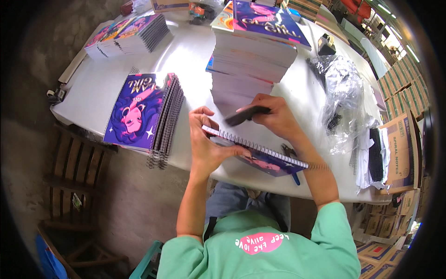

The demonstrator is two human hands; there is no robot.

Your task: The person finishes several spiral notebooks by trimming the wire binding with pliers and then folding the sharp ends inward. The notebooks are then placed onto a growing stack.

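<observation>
My left hand (204,148) grips a purple spiral notebook (272,162) near its left end, with the thumb across the cover. Its wire-bound edge faces up, and a loose length of coil (320,166) sticks out past the right end. Above that edge, my right hand (275,116) is closed around a dark, flat, bar-shaped tool (241,116), slightly blurred; its exact kind cannot be made out. Partly hidden behind the notebook lies a pair of pliers (288,151), with a blue handle tip showing below the cover.
A pile of coil-bound notebooks (137,111) stands left on the white table (190,58). Ahead rises a tall stack of books (253,56); more notebooks (134,35) sit far left. At right are crumpled clear plastic (344,93), black coils (375,153) and a cardboard box (399,153).
</observation>
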